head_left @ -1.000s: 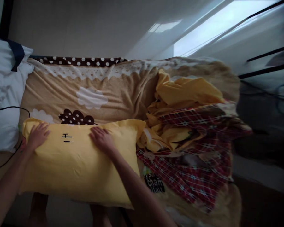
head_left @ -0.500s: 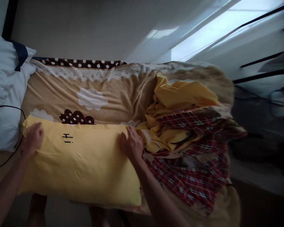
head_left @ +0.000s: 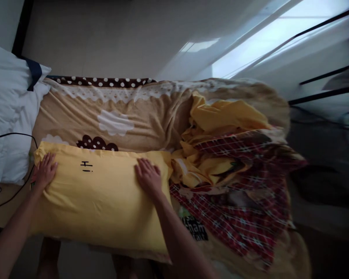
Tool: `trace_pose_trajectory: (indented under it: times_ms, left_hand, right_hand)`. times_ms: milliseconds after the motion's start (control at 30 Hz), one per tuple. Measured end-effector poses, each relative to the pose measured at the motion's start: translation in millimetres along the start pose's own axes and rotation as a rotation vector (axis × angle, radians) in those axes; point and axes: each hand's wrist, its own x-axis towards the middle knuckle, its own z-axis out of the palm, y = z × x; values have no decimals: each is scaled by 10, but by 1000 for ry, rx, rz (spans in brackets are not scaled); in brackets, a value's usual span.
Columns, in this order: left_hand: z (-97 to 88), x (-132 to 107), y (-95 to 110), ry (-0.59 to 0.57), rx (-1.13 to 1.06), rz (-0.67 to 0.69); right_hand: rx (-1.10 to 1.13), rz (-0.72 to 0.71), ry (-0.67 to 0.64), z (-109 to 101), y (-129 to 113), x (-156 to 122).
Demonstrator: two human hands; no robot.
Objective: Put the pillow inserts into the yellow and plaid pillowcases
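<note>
A plump yellow pillow with small black lettering lies along the near edge of the bed. My left hand rests on its upper left corner, fingers stretched out over the cloth. Toward the pillow's upper right, my right hand lies flat with its fingers extended. Both palms press on the pillow without gripping it. Under and behind it spreads a tan blanket with cloud shapes. Just right of the pillow is a crumpled yellow cloth, partly tangled with a red plaid cloth.
White bedding with a dark blue band is heaped at the left end. A black cable runs across it and down to the bed. Black metal bars stand at the right, near the bright window light. A wall borders the far side.
My right hand has shifted left from the pillow's upper right corner and flattened. My left hand's fingers have opened out. Printed lettering on the blanket now shows right of the pillow.
</note>
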Motion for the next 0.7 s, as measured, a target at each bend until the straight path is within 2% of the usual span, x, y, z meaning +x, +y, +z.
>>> trace_pose_trajectory:
  times_ms: [67, 100, 167, 233, 267, 300, 333, 400, 433, 467, 533, 633, 700]
  left_hand:
    - [-35, 113, -136, -45, -42, -66]
    - [-55, 126, -120, -25, -57, -91]
    - [-90, 21, 79, 98, -85, -79]
    - [-92, -266, 457, 248, -125, 55]
    - [-73, -462, 676, 287, -155, 170]
    - [-37, -673, 889, 287, -168, 282]
    - [14, -883, 1072, 267, -154, 375]
    - [148, -1240, 1267, 227, -94, 458]
    - [222, -1367, 1254, 232, -66, 448]
    - [292, -1456, 1163, 240, -44, 420]
    - [412, -1542, 793, 251, -26, 328]
    - [529, -1556, 66, 206, -61, 124]
    - [579, -1556, -307, 165, -144, -39]
  right_hand:
    - [-4, 107, 28, -156, 319, 109]
    - [-9, 138, 56, -205, 385, 116]
    - [-15, 144, 120, -217, 304, -1]
    - [0, 69, 152, -103, -42, -308]
    - [15, -8, 148, -6, -285, -521]
    - [34, -98, 139, 108, -546, -755]
    - [65, -250, 159, 227, -801, -993]
    - [80, -482, 150, 442, -1193, -1403]
    - [72, -509, 157, 521, -1293, -1545]
    - [53, -508, 160, 575, -1317, -1637]
    - [-6, -430, 189, 611, -1162, -1681]
    - [-105, -299, 267, 559, -646, -1552]
    - [-134, -258, 309, 522, -295, -1461]
